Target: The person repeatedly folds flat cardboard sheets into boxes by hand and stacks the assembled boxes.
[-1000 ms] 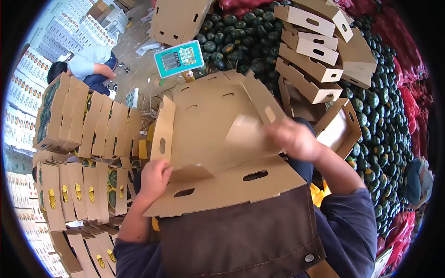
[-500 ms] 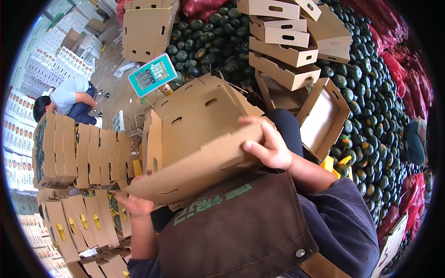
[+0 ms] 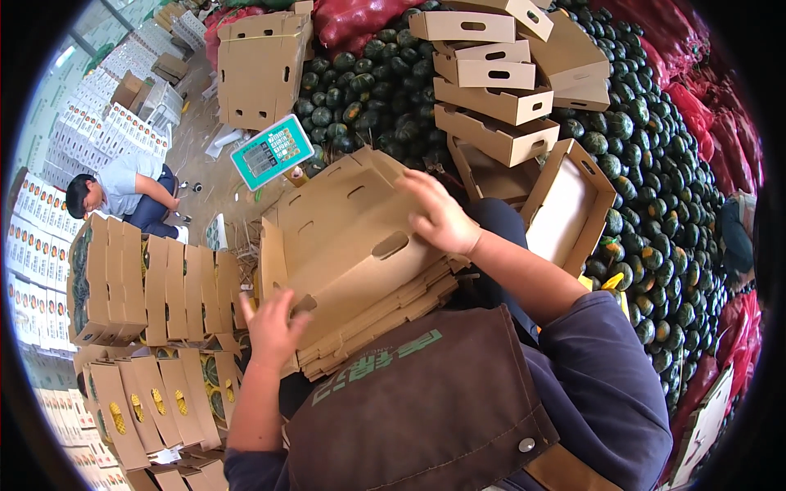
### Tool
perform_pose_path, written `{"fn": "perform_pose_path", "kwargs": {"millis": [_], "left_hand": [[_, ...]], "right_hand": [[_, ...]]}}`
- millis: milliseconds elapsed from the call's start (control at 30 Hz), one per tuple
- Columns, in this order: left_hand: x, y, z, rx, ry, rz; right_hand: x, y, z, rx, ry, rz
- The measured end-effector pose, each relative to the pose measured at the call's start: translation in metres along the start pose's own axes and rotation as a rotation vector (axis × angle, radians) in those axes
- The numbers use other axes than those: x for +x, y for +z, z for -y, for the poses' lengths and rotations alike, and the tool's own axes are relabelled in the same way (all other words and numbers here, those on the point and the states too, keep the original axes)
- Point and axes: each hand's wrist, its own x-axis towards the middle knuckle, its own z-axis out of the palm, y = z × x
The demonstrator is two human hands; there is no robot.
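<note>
A partly folded cardboard box [image 3: 344, 221] lies on a stack of flat cardboard sheets [image 3: 381, 315] in front of my brown apron [image 3: 426, 385]. Its left side wall stands up, while the near panel, with oval hand holes, slopes toward me. At the near left corner is my left hand [image 3: 274, 329], fingers spread, beside a hand hole. My right hand [image 3: 440, 214] is over the box's right edge with its fingers stretched out; whether they touch the cardboard I cannot tell. Neither hand grips anything.
Open cardboard trays [image 3: 495, 106] are piled at the far right, beside heaps of dark green squashes [image 3: 647, 213]. A teal scale display [image 3: 272, 152] stands beyond the box. Filled boxes [image 3: 184, 286] line the left, where a person [image 3: 135, 192] crouches. Red net bags [image 3: 712, 123] lie far right.
The near panel, raised and held between both hands before, now slopes down toward me over the stack. My right hand has let go and moved away from me; the left has shifted right.
</note>
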Motion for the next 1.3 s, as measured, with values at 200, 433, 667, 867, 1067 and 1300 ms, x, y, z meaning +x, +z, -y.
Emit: {"fn": "perform_pose_path", "kwargs": {"millis": [200,433,667,867,1067,1300], "left_hand": [[0.047,-0.011,0.0,-0.201,-0.052,0.878],[0.067,-0.022,-0.029,-0.463,-0.076,1.493],[0.034,-0.021,-0.042,-0.26,0.138,1.266],[0.035,-0.028,-0.041,-0.437,0.176,1.115],[0.003,-0.048,-0.007,-1.146,-0.204,0.524],[0.022,0.004,-0.021,-1.83,0.417,-0.314]], "right_hand": [[0.048,-0.021,0.057,-0.793,-0.129,1.209],[0.059,0.039,0.03,-0.344,0.487,1.853],[0.039,0.024,0.056,-0.114,0.445,1.925],[0.055,0.004,0.084,0.184,0.243,1.666],[0.098,-0.06,0.054,1.138,-0.089,-0.03],[0.035,0.042,0.03,1.489,0.85,0.116]]}}
